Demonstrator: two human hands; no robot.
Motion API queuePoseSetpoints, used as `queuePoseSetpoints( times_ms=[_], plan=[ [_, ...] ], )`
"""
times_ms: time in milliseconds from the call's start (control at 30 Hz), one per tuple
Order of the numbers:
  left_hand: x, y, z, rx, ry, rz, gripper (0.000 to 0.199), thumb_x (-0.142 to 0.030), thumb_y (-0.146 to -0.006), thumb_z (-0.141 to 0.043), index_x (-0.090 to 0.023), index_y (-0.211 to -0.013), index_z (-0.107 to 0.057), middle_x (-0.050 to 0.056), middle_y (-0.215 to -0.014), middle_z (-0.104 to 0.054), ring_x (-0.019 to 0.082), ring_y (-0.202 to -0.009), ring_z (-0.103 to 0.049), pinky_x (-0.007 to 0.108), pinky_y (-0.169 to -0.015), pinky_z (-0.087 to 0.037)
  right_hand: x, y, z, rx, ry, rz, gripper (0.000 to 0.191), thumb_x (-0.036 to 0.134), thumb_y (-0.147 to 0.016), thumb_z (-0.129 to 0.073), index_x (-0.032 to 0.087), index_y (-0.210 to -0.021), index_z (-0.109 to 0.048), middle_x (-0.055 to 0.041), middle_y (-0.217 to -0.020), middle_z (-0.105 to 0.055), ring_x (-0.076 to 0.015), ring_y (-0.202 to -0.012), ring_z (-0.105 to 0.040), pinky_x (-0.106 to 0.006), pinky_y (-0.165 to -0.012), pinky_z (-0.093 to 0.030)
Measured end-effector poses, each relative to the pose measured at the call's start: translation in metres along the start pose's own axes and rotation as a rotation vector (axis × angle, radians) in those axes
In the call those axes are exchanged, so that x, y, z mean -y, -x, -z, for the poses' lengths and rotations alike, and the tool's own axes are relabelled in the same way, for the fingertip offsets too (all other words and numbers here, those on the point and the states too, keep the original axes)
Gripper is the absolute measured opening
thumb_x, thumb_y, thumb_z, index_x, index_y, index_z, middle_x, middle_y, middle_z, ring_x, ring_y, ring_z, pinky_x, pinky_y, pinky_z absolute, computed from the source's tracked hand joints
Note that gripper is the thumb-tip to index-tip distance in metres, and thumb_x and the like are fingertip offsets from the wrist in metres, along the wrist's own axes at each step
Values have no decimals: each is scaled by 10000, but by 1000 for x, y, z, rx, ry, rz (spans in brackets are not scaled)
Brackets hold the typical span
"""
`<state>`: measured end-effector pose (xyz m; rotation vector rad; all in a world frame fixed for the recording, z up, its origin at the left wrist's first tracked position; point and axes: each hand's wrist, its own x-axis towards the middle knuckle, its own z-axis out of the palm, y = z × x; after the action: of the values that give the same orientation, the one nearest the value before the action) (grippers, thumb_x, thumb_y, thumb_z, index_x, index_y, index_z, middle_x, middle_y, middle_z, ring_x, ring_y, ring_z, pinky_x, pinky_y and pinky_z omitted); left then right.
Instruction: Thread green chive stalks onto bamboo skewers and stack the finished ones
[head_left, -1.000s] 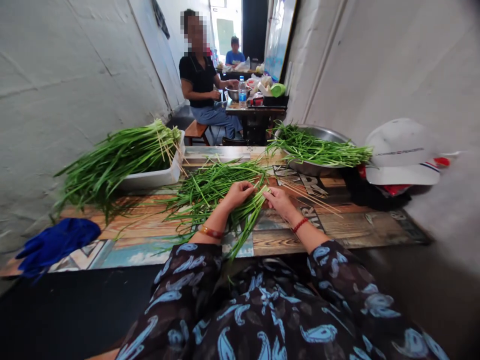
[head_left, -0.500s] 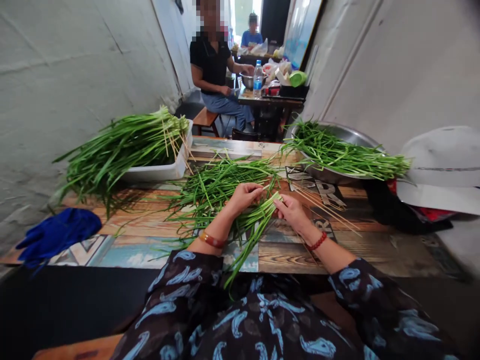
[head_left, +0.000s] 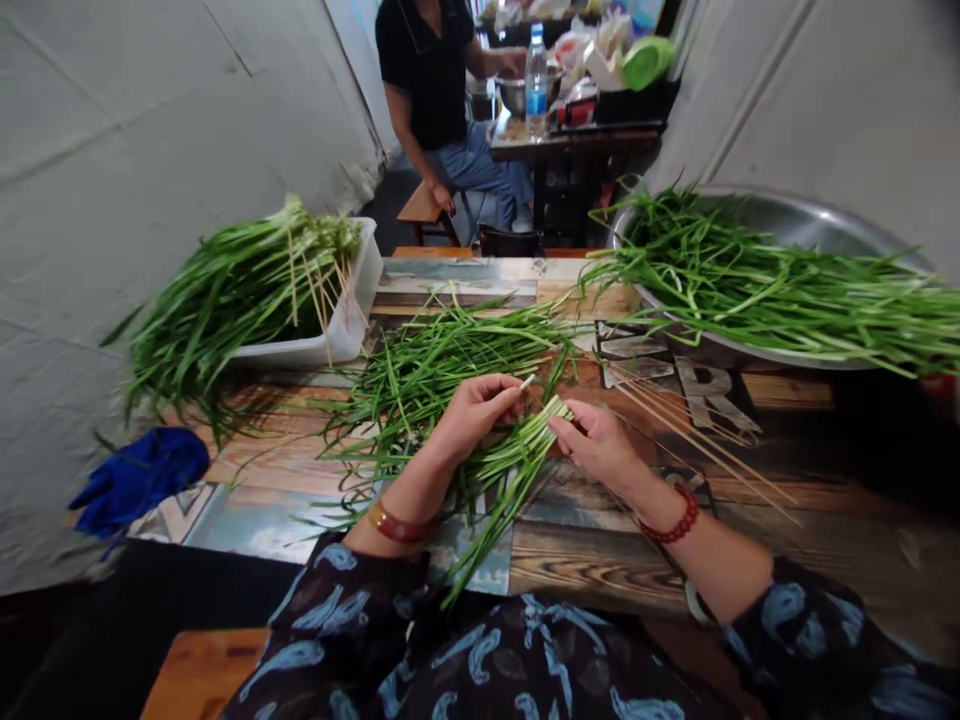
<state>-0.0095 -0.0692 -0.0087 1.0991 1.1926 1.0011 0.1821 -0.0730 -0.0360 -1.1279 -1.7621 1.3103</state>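
My right hand [head_left: 600, 440] is closed on the pale cut ends of a bunch of chives [head_left: 517, 460], whose green leaves trail down towards the table's near edge. Just left of it, my left hand [head_left: 484, 412] pinches a single chive stalk, its white end [head_left: 527, 382] poking out past the fingertips. A loose pile of chives [head_left: 450, 350] lies on the table beyond my left hand. To the right of my right hand, several thin bamboo skewers [head_left: 690, 430] are spread on the wood. Whether a skewer runs through the held bunch is hidden by my fingers.
A white plastic tub [head_left: 360, 300] at the left holds chives with skewers sticking out. On the right stands a steel basin [head_left: 817, 215] heaped with chives. A blue glove [head_left: 142, 475] lies at the left edge. A person [head_left: 427, 90] sits beyond, by a table with a bottle [head_left: 535, 90].
The view has tilted down and come closer. My hands stay near each other, the right still on the bunch. The seated person's near hand has dropped to the stool.
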Motion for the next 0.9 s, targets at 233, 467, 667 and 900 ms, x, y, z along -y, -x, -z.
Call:
queuePoseSetpoints(
  times_ms=[233,467,667,900],
  plan=[
    [0,1,-5,-2,-27,3,278,-400,-759,-721,-130,-744,-653,-23,-621,-596,46,-510,-463,165,-500,-374,6,3,6,-33,87,76,314,362,-894,-505,210,-624,-450,37,-530,-458,-100,-521,-413,-227,-513,-311],
    [2,2,-7,32,37,-60,248,-357,-757,-734,-120,-808,-683,-20,-649,-609,43,-527,-489,158,-507,-389,3,4,5,-44,113,75,307,372,-893,-510,207,-638,-467,31,-541,-460,-106,-539,-406,-232,-514,-306],
    [-1,6,-6,32,66,-69,266,-359,-734,-746,-112,-816,-689,-8,-648,-632,53,-531,-515,171,-523,-415,4,6,5,-30,129,72,332,425,-901,-506,211,-650,-471,31,-530,-456,-109,-531,-403,-231,-499,-304],
    [-5,9,-8,-6,46,-95,283,-367,-701,-759,-105,-774,-682,-7,-642,-630,58,-519,-521,184,-524,-434,1,8,4,-19,123,68,366,452,-906,-500,208,-635,-467,32,-532,-458,-103,-519,-397,-233,-500,-307]
  ],
)
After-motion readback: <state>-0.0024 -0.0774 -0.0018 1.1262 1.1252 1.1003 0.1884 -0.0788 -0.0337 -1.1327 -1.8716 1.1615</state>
